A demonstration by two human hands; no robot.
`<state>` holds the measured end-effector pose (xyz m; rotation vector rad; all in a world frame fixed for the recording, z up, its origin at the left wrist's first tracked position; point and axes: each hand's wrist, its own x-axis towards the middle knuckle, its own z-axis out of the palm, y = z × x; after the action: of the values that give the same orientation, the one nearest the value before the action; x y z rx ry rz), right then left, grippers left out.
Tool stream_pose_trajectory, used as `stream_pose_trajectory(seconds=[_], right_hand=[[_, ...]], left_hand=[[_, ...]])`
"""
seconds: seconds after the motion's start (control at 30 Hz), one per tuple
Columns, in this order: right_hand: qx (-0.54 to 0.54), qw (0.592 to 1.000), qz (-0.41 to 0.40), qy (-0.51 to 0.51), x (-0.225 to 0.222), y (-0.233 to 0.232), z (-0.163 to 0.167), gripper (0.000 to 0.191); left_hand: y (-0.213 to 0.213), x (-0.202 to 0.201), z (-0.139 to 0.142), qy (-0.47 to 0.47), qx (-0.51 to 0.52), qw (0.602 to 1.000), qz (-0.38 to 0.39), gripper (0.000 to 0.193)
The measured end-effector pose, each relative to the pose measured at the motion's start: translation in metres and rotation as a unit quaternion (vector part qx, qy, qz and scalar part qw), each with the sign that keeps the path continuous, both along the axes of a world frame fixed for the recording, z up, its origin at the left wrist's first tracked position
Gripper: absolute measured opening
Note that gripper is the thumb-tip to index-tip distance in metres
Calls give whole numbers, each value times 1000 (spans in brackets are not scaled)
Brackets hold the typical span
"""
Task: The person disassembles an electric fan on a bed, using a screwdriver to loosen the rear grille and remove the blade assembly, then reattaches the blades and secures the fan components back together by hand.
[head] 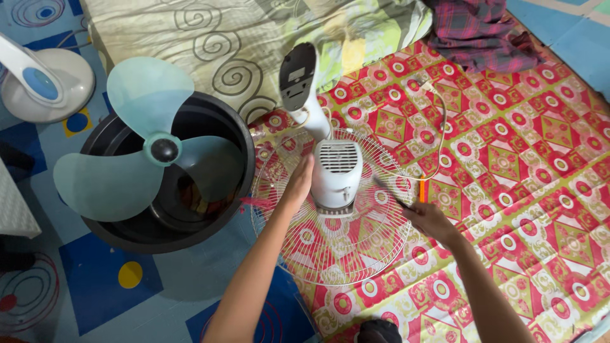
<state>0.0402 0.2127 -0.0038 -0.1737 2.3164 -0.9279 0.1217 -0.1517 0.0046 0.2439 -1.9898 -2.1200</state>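
A white fan motor housing (337, 171) with its neck (304, 89) lies face down on a round wire grille (330, 254). My left hand (298, 184) rests against the left side of the housing. My right hand (427, 219) grips a thin dark tool (389, 192), likely a screwdriver, whose tip points at the housing's right side. A pale green fan blade (143, 149) with three wings sits on top of a black tub (222, 209) to the left.
A white fan base (44, 86) stands at the upper left. An orange-handled tool (422, 189) and a white cord (440, 127) lie on the red patterned mat (521, 165). A plaid cloth (483, 32) and a cream blanket (241, 38) lie beyond.
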Motion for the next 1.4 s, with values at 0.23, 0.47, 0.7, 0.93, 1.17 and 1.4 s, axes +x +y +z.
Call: stream_pose_trajectory(seconds=[0.23, 0.47, 0.7, 0.93, 1.17, 1.4], right_hand=[[-290, 951, -99, 27, -27, -115, 35, 25], [-316, 945, -82, -18, -19, -145, 50, 42], [-276, 951, -6, 140, 6, -142, 28, 52], [-405, 910, -90, 19, 15, -140, 16, 55], [-402, 911, -79, 51, 33, -132, 15, 56], [-389, 916, -85, 54, 41, -131, 9, 55]], left_hand=[[13, -29, 20, -77, -110, 991, 24, 84], [34, -3, 10, 60, -191, 980, -20, 87], [9, 27, 14, -70, -76, 987, -124, 83], [18, 8, 17, -78, 79, 994, 19, 80], [18, -53, 65, 63, -30, 977, 202, 89], [-2, -70, 102, -164, -210, 945, 188, 75]])
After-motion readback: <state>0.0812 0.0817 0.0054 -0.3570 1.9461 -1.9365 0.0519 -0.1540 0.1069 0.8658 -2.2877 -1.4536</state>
